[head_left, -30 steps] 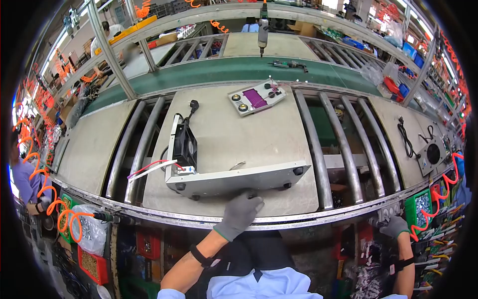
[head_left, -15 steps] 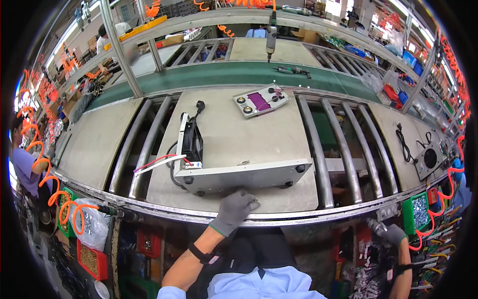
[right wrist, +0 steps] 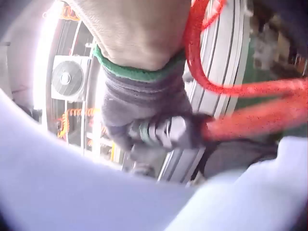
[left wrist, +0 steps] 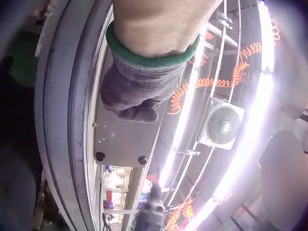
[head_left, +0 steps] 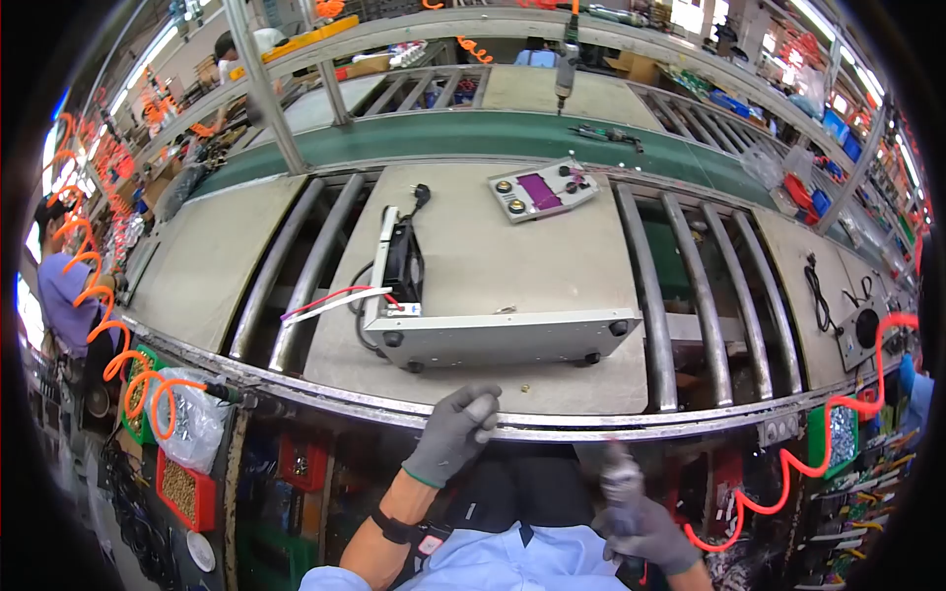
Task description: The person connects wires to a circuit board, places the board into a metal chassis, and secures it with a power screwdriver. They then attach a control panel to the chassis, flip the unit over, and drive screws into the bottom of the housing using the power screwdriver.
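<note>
My left hand [head_left: 453, 433], in a grey glove, is over the table's front edge with its fingers curled. Nothing shows between them, and the palm is hidden. Just right of it a small brass-coloured screw [head_left: 525, 388] lies on the board. Behind stands a grey metal housing [head_left: 503, 342] with black feet, a black fan [head_left: 405, 258] and red and white wires [head_left: 340, 300]. My right hand [head_left: 652, 537] grips an air screwdriver [head_left: 621, 488], blurred, in front of my body. A red hose [right wrist: 250, 89] runs from the tool's end in the right wrist view.
A panel with a purple window [head_left: 542, 190] lies at the back of the board [head_left: 512, 256]. Metal rollers [head_left: 645, 295] flank the board. Another screwdriver [head_left: 566, 74] hangs overhead. Red parts bins [head_left: 186, 495] and a green bin [head_left: 833, 440] sit below the edge.
My right hand has brought the air screwdriver leftward from the right side to my front, its hose trailing. My left hand has drawn back from the housing, leaving the screw on the board.
</note>
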Available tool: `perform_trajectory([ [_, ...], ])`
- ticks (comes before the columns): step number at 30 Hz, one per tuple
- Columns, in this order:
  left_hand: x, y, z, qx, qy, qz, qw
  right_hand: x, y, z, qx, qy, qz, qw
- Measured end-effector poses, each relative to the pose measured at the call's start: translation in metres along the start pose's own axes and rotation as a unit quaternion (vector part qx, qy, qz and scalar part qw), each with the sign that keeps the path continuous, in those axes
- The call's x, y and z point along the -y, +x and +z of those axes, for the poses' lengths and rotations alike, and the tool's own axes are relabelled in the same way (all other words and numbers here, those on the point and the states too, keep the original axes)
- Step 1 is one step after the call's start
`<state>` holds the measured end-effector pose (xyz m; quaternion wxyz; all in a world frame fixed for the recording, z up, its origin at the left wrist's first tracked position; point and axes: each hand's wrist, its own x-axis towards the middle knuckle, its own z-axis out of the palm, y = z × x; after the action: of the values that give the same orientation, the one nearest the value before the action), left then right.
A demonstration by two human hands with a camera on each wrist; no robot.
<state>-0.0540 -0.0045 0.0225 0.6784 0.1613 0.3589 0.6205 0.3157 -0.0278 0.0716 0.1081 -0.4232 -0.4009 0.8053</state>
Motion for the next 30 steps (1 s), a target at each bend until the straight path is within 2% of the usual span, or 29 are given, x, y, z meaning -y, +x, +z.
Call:
perform_trajectory([
  [1, 0.0, -0.004, 0.0, -0.009, -0.012, 0.001, 1.0, -0.007, 0.022, 0.012, -0.025, -0.053, -0.036, 0.998],
  [2, -0.001, -0.009, 0.001, -0.019, -0.023, 0.004, 1.0, -0.011, 0.044, 0.02, -0.058, -0.175, -0.078, 0.98],
  [3, -0.003, -0.013, 0.002, -0.03, -0.035, 0.006, 0.999, -0.014, 0.059, 0.028, -0.09, -0.292, -0.12, 0.944],
  [4, -0.009, -0.021, 0.004, -0.079, -0.03, -0.008, 0.996, -0.009, 0.067, 0.039, -0.093, -0.311, -0.127, 0.937],
  [6, -0.013, -0.03, -0.013, -0.047, -0.033, 0.0, 0.998, 0.006, 0.08, 0.062, -0.098, -0.347, -0.141, 0.922],
  [11, -0.017, -0.047, -0.04, -0.019, -0.005, 0.021, 1.0, 0.026, 0.092, 0.089, -0.064, -0.404, -0.13, 0.903],
  [15, -0.021, -0.054, -0.041, -0.098, 0.006, 0.039, 0.994, 0.026, 0.102, 0.094, -0.042, -0.437, -0.144, 0.887],
  [19, -0.025, -0.059, -0.051, -0.124, -0.007, 0.036, 0.992, 0.028, 0.107, 0.101, -0.021, -0.45, -0.141, 0.881],
  [22, -0.028, -0.063, -0.062, -0.104, 0.0, 0.053, 0.993, 0.032, 0.109, 0.108, -0.015, -0.461, -0.125, 0.878],
  [25, -0.032, -0.068, -0.062, -0.159, 0.052, 0.042, 0.985, 0.033, 0.112, 0.113, -0.017, -0.471, -0.124, 0.873],
  [27, -0.03, -0.068, -0.067, -0.174, 0.128, 0.064, 0.974, 0.028, 0.113, 0.114, -0.011, -0.469, -0.143, 0.872],
  [29, -0.036, -0.072, -0.069, -0.183, 0.217, 0.058, 0.957, 0.036, 0.111, 0.124, 0.002, -0.44, -0.109, 0.891],
  [30, -0.042, -0.075, -0.063, -0.187, 0.216, 0.047, 0.957, 0.041, 0.107, 0.126, 0.038, -0.407, -0.106, 0.907],
])
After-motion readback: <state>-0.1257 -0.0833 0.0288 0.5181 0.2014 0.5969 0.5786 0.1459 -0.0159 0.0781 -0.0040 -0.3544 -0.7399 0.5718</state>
